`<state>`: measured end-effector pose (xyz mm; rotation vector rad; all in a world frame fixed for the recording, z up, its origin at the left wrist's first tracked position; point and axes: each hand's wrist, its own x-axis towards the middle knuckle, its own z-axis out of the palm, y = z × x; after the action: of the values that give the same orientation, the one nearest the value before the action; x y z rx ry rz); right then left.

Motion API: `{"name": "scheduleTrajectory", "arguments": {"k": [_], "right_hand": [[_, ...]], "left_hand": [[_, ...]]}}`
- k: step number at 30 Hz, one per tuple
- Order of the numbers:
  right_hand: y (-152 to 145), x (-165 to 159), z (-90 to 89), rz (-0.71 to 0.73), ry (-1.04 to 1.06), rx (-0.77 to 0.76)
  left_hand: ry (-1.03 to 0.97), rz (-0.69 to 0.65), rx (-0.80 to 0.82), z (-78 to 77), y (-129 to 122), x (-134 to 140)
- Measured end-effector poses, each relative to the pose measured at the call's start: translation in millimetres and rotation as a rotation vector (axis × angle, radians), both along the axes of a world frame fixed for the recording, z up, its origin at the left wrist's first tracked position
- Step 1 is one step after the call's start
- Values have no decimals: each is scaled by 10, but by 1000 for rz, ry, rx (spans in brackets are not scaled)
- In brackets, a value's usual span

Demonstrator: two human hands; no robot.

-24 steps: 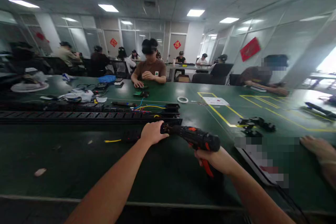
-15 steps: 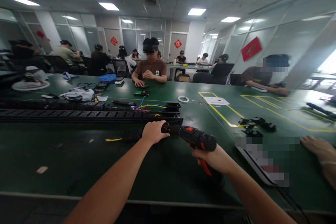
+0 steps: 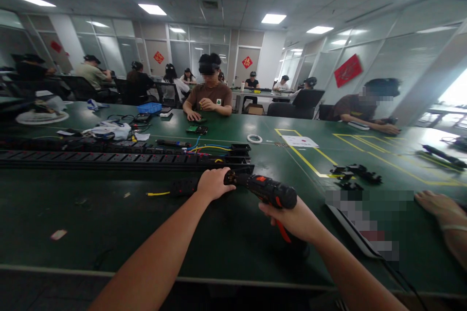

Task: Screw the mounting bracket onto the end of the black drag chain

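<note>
Both forearms (image 3: pixel 149 248) are stretched forward; over the green tabletop (image 3: pixel 105 223), a black module (image 3: pixel 184 186) is gripped by the left hand (image 3: pixel 214 184); a drill (image 3: pixel 268 188) (black and orange) is grasped by the right hand (image 3: pixel 294 216), pointed leftward; ceiling panels (image 3: pixel 273 19) are lit.

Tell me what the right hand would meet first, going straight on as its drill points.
Probably the end of the black unit in the left hand; the drill looks very close to it, contact unclear.
</note>
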<state>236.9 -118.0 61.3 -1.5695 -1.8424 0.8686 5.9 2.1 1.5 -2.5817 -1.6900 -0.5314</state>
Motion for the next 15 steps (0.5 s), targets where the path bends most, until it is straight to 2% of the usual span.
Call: {"name": "scheduleTrajectory", "arguments": {"k": [9,15], "right_hand": [[-61,-77,70,15,-150,206],[-35,-86,31,-19,-188,354]], "left_hand": [[18,3,11,-21,4,-1],[3,-1,26,-30,10,-4]]}}
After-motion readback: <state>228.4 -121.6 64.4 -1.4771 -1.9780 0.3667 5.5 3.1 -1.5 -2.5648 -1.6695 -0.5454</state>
